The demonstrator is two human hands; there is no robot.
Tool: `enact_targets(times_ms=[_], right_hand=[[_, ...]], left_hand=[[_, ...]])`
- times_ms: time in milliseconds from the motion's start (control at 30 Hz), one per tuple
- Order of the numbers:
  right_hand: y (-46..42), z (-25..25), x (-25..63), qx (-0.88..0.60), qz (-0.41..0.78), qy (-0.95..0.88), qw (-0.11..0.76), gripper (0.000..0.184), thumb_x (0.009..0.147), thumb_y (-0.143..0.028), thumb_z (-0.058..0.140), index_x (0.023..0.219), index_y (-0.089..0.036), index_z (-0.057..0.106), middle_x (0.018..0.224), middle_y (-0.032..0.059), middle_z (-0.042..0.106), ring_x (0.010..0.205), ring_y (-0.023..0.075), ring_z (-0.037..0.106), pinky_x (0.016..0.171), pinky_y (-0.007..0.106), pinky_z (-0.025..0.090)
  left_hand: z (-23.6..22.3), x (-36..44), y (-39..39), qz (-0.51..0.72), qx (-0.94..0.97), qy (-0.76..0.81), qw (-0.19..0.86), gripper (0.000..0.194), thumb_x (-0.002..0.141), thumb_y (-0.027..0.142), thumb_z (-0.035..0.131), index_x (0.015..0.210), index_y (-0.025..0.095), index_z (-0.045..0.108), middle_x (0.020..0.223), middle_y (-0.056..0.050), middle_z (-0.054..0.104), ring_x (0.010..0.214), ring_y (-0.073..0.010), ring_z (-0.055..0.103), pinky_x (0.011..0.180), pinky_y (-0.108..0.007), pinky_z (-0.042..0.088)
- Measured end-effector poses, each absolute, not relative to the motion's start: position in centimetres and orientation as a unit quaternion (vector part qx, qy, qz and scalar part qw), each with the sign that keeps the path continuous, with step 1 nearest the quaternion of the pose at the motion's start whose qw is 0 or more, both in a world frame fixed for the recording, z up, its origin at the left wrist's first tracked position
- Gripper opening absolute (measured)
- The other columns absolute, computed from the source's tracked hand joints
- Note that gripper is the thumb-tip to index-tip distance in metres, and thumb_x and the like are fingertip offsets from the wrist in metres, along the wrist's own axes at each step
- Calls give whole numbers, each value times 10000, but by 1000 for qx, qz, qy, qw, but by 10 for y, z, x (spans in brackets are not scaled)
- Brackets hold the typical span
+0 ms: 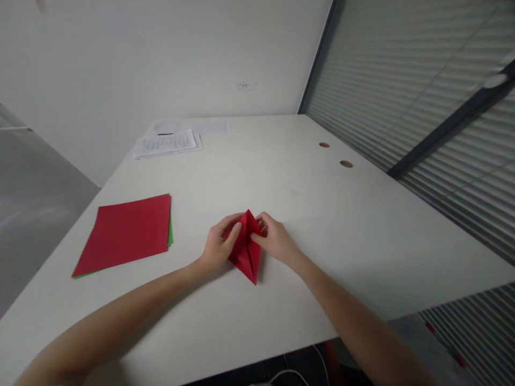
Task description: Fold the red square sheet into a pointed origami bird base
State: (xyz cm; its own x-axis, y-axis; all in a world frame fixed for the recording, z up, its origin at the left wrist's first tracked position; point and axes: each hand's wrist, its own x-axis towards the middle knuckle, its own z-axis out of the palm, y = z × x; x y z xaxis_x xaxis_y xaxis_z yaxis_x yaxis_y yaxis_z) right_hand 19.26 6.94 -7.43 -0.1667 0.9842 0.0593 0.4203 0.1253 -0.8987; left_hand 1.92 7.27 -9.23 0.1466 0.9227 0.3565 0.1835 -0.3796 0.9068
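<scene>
A piece of folded red paper [246, 247], shaped like a long diamond with a slit down its middle, is between my two hands just over the white table. My left hand [221, 239] pinches its left side, thumb on top and fingers behind. On the other side my right hand [272, 236] grips the right edge, its thumb pressed near the centre crease. One point of the paper faces away from me and the other faces the table's front edge. The fingers behind the paper are partly hidden.
To the left lies a stack of red sheets [129, 233] with a green sheet [170, 230] showing beneath. Printed papers [169, 142] with a dark pen [165, 134] lie at the far left. Two round holes pierce the table [257, 166] near the window blinds [402, 80].
</scene>
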Motion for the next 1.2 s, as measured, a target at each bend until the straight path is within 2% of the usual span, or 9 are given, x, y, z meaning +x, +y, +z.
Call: enact_targets(times_ms=[133,233,333,467,600,767,900,1067,1200], right_hand=[[68,-77,188,-547,349,-667,365,138,701,-123,563,770,-225,500,678,-49,565,628,134,523,597,254,393],[67,-81,183,-548,316,-674,382,122,708,-129,544,763,-225,491,699,-38,553,649,144,508,616,263,388],[66,-86,177,-541,272,-684,407,136,707,-123,524,743,-231,449,728,-26,525,679,155,490,641,277,389],[66,-92,173,-525,240,-695,429,165,698,-109,487,721,-243,394,751,-15,488,699,169,464,662,295,387],[66,-94,172,-541,257,-673,435,185,672,-117,496,711,-247,372,718,-26,461,679,171,448,641,297,366],[67,-97,173,-539,281,-665,433,180,667,-117,493,686,-245,368,666,-41,455,646,162,451,616,290,348],[68,-99,170,-520,262,-681,444,187,674,-92,496,684,-243,387,692,-26,478,668,165,477,633,297,380],[61,-95,165,-468,276,-713,443,151,775,-136,546,738,-237,440,781,-5,494,714,166,512,668,314,445],[56,-90,165,-395,341,-736,430,85,825,-235,608,819,-233,523,906,21,521,783,158,549,697,308,488]], left_hand=[[-88,18,68,461,728,388,326,302,863,303,626,1130,165,661,1077,-90,725,951,-202,686,861,-314,544],[-88,17,68,446,745,399,295,211,897,281,577,1045,177,685,991,-66,739,887,-182,686,833,-300,538],[-91,15,72,452,726,424,297,198,911,282,550,1004,177,690,938,-56,743,827,-174,692,785,-289,544],[-93,15,74,451,712,436,314,184,896,244,546,1006,172,676,966,-62,741,844,-179,699,795,-299,547],[-89,17,69,472,693,436,326,188,892,198,524,1020,173,659,994,-73,735,876,-177,694,806,-303,542],[-92,20,69,485,678,421,359,319,814,89,513,1098,191,616,1097,-70,705,980,-172,666,866,-311,521],[-99,19,76,443,678,429,400,419,726,43,495,1082,184,665,1083,-65,717,1014,-196,659,953,-359,489],[-102,17,83,475,623,437,441,273,694,89,540,885,161,720,907,-60,746,865,-208,677,859,-369,539],[-106,17,86,514,546,411,519,165,732,181,654,875,140,725,906,-87,744,835,-211,684,810,-364,555]])
